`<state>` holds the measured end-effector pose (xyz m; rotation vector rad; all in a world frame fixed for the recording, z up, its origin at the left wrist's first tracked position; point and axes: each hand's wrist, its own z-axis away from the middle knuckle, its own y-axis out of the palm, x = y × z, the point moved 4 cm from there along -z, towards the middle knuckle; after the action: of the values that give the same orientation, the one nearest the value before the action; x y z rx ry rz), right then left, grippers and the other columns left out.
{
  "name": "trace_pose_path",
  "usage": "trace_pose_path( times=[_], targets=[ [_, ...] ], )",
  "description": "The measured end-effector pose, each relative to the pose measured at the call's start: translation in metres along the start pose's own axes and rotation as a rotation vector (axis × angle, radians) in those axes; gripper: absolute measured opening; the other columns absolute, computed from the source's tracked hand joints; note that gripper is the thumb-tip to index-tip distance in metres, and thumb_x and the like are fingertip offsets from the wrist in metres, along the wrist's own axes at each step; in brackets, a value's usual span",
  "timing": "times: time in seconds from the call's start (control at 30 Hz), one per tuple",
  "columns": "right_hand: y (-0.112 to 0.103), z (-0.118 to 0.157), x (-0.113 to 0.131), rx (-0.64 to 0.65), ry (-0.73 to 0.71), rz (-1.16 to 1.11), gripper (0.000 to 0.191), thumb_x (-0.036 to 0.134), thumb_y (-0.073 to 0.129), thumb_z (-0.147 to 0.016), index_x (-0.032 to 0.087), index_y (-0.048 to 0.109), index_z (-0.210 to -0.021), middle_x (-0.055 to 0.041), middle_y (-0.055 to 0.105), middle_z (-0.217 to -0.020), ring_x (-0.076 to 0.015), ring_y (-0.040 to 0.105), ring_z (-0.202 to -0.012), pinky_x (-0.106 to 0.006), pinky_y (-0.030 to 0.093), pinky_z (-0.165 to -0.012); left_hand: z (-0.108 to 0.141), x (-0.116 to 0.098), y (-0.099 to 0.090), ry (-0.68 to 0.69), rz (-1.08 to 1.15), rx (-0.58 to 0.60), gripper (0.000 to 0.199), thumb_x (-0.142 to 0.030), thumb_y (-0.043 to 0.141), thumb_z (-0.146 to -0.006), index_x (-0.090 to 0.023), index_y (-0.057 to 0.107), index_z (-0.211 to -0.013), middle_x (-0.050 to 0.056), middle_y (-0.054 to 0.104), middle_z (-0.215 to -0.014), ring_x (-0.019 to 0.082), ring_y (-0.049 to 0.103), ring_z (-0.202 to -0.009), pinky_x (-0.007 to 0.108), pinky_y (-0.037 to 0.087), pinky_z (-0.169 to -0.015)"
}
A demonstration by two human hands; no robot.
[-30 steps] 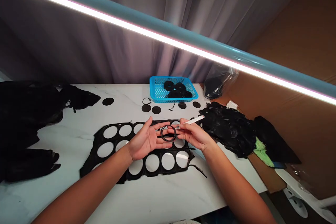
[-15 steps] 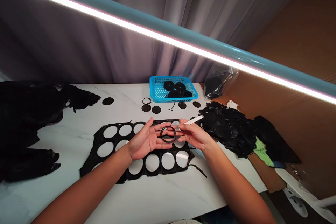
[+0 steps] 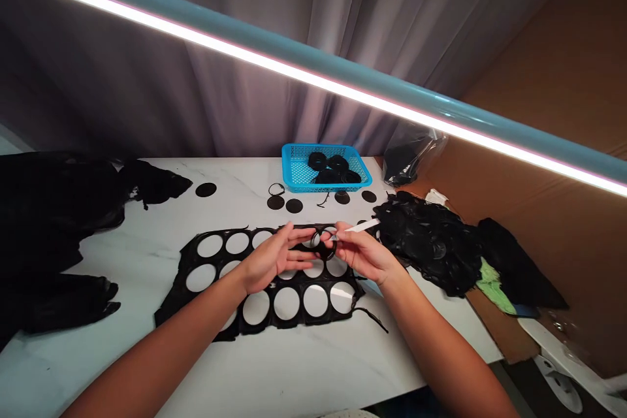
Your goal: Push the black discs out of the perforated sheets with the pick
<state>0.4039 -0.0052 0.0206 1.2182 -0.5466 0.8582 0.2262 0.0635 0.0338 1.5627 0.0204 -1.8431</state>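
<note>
Some thin, round black rings (image 3: 334, 250)

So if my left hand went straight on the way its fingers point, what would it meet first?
Your left hand would most likely meet the black ring first, with your right hand just beyond. Depth is unclear here, so it may already touch the ring.

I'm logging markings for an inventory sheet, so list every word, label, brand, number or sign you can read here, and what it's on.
None can be read.
Slim white tool in the right hand: any marking would be too small to make out.
Blue basket: no legible text.
Clear bag: no legible text.
</note>
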Motion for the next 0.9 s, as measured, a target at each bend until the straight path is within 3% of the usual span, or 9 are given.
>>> trace_pose_path(
  times=[0.07,0.13,0.2,0.3,0.47,0.77,0.9],
  targets=[
    [-0.007,-0.004,0.009,-0.099,-0.112,0.002,0.031,0.026,0.075,-0.076,0.021,0.044,-0.069,-0.0037,0.069,-0.100,-0.0130,0.066,-0.086,-0.020,0.056,-0.069,0.004,0.001,-0.011,0.120,-0.418,-0.173,0.047,-0.051,0.046,-0.095,-0.020,0.059,-0.128,0.012,0.054,-0.137,0.031,0.057,-0.119,0.049,0.040,-0.104],
    [-0.013,-0.010,0.015,-0.180,-0.201,0.069,0.033,0.027,0.075,-0.075,0.021,0.044,-0.067,-0.0040,0.069,-0.104,-0.0134,0.065,-0.088,-0.024,0.054,-0.075,0.010,0.008,-0.016,0.253,-0.856,-0.260,0.040,-0.044,0.051,-0.094,-0.022,0.061,-0.126,0.010,0.054,-0.136,0.030,0.052,-0.124,0.047,0.039,-0.107],
    [-0.015,-0.018,0.014,-0.205,-0.262,0.233,0.031,0.030,0.075,-0.075,0.021,0.046,-0.067,-0.0050,0.070,-0.103,-0.0142,0.064,-0.088,-0.027,0.052,-0.078,0.015,0.024,-0.016,0.348,-1.196,-0.246,0.042,-0.039,0.054,-0.093,-0.022,0.056,-0.132,0.010,0.046,-0.146,0.031,0.041,-0.135,0.049,0.034,-0.111],
    [-0.008,-0.030,0.000,-0.112,-0.311,0.588,0.024,0.031,0.070,-0.079,0.020,0.051,-0.069,-0.0055,0.071,-0.095,-0.0163,0.063,-0.086,-0.031,0.048,-0.079,0.022,0.049,-0.014,0.425,-1.494,-0.216,0.053,-0.035,0.056,-0.093,-0.021,0.042,-0.143,0.011,0.035,-0.154,0.030,0.026,-0.144,0.051,0.025,-0.116],
    [0.003,-0.035,-0.023,0.003,-0.356,0.940,0.018,0.030,0.060,-0.084,0.020,0.052,-0.071,-0.0051,0.070,-0.092,-0.0188,0.064,-0.087,-0.033,0.048,-0.080,0.026,0.060,-0.011,0.447,-1.638,-0.242,0.057,-0.037,0.053,-0.096,-0.021,0.035,-0.147,0.010,0.034,-0.155,0.032,0.017,-0.146,0.052,0.023,-0.117],
    [0.005,-0.033,-0.021,-0.009,-0.376,1.084,0.018,0.026,0.057,-0.085,0.020,0.050,-0.070,-0.0034,0.068,-0.089,-0.0185,0.064,-0.087,-0.030,0.047,-0.078,0.027,0.060,-0.011,0.452,-1.659,-0.250,0.055,-0.037,0.054,-0.095,-0.019,0.039,-0.145,0.011,0.036,-0.153,0.035,0.017,-0.146,0.052,0.025,-0.116],
    [0.006,-0.030,-0.023,-0.011,-0.456,1.228,0.017,0.022,0.056,-0.087,0.021,0.049,-0.071,-0.0028,0.067,-0.088,-0.0174,0.061,-0.083,-0.029,0.045,-0.076,0.027,0.062,-0.011,0.455,-1.690,-0.266,0.055,-0.037,0.054,-0.095,-0.022,0.038,-0.146,0.010,0.033,-0.155,0.035,0.017,-0.146,0.053,0.027,-0.115]
  ],
)
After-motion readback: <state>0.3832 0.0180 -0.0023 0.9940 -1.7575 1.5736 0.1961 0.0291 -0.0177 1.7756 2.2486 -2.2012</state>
